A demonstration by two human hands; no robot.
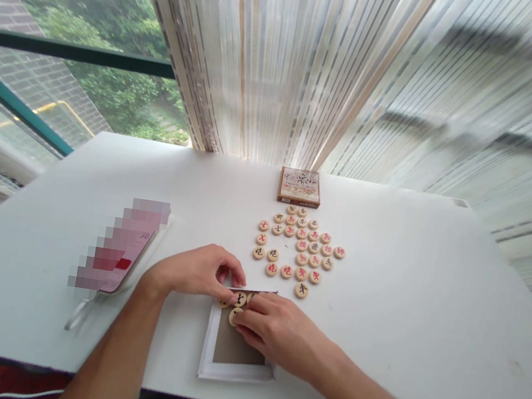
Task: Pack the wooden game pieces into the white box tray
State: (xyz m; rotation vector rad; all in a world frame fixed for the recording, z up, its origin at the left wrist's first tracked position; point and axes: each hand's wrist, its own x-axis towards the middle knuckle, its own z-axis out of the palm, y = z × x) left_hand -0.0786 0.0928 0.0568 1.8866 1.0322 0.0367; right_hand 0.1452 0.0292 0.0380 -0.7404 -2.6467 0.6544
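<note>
An open shallow box with white walls (211, 341) and a brown bottom lies in front of me. Several round wooden Chinese chess pieces sit in a row along its far wall, including one marked in black (239, 299). My left hand (200, 271) grips the far left edge, its thumb inside on the pieces and its fingers curled beyond the wall. Between the fingertips of my right hand (277, 326) is another chess piece (234, 317), just below the row. The right hand covers part of the row and of the box's right side.
Beyond the box, several loose chess pieces (301, 245) with red or black characters lie on the white table (383, 350). A printed Chinese chess box cover (300, 187) lies behind them. At left is a pinkish, partly blurred phone (120, 258) with a strap. Curtains (286, 62) hang at the far edge.
</note>
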